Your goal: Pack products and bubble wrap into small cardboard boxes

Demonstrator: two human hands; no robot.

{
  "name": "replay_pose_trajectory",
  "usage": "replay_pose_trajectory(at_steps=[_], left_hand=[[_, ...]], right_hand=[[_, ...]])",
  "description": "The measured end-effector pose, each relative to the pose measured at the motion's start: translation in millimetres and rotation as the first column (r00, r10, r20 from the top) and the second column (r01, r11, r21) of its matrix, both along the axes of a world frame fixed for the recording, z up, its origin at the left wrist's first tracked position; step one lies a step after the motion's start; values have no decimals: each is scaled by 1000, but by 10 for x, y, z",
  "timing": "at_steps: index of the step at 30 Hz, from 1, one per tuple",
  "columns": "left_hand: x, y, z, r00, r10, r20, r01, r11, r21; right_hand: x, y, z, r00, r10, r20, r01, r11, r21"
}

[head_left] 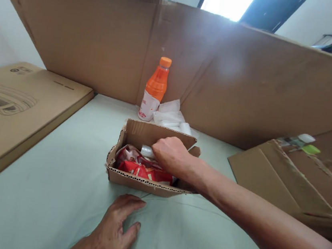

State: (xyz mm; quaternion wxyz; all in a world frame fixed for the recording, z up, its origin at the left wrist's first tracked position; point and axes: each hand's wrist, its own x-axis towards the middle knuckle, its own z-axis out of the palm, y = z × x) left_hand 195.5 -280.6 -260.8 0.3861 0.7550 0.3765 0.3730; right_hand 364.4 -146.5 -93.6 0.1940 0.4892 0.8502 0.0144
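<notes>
We are at the reaching-in step, by our judgement. Our right hand (171, 155) is down inside the small cardboard box (146, 185) at the centre of the frame, fingers curled over a white cylinder (147, 151) that lies on the red packets (145, 171). The fingertips are hidden behind the knuckles, so we cannot tell whether they pinch the cylinder or only rest on it. Our left hand (117, 227) lies flat and spread on the green cloth (55, 191) at the lower centre, just in front of the box and not touching it.

The cylinder lies on its side, its long axis running roughly left to right across the frame, with only its left end showing. The box opens upward and its long side runs the same way, rear flap standing.

Any lift from here calls for a sure hold round the cylinder and a steadied box, as the box is light.

Behind, upper centre, an orange bottle (156, 89) stands upright beside white bags (169, 117).
</notes>
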Motion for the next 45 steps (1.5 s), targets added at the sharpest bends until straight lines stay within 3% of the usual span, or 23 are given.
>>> replay_pose_trajectory(at_steps=[4,6,8,10,13,16,19,21,23,27,31,34,38,41,45], left_hand=[[-4,19,70,998,60,25,-62,996,67],[-55,23,123,990,126,63,-132,984,118],[-156,38,179,969,228,92,-239,960,147],[-287,73,226,924,370,99,-381,915,132],[-453,172,278,848,516,117,-522,853,22],[-517,312,336,833,540,123,-536,841,-66],[-496,473,410,810,572,126,-562,820,-110],[-432,575,456,822,549,155,-522,833,-181],[-312,640,487,843,507,178,-466,855,-228],[56,504,488,873,438,214,-403,895,-189],[207,-50,373,939,289,186,-282,957,-65],[-72,-526,184,914,391,113,-396,918,27],[-679,-893,-6,838,546,-3,-545,837,49],[-975,-906,18,827,552,-101,-552,833,34],[-1076,-645,167,906,417,-79,-417,909,22]], right_hand=[[154,-61,103,996,-33,-80,30,999,-39],[383,-205,235,970,-79,-231,89,995,34],[695,-452,358,883,-118,-455,217,961,171],[1022,-775,382,746,-134,-653,392,880,267],[1339,-1230,81,561,-211,-801,585,786,202],[1264,-1417,-527,444,-337,-830,591,807,-11],[916,-1302,-1016,341,-325,-882,543,834,-97],[738,-1164,-1145,254,-314,-915,523,840,-143],[720,-1081,-1159,191,-332,-924,514,836,-194],[1110,-1248,-1124,189,-399,-897,543,804,-243],[1423,-1675,-1144,164,-326,-931,592,788,-172],[1280,-1827,-1182,130,-317,-939,507,836,-212],[889,-1677,-1207,138,-339,-931,293,912,-288],[731,-1567,-1215,139,-319,-937,226,932,-284],[725,-1667,-1299,189,-341,-921,329,906,-268]])
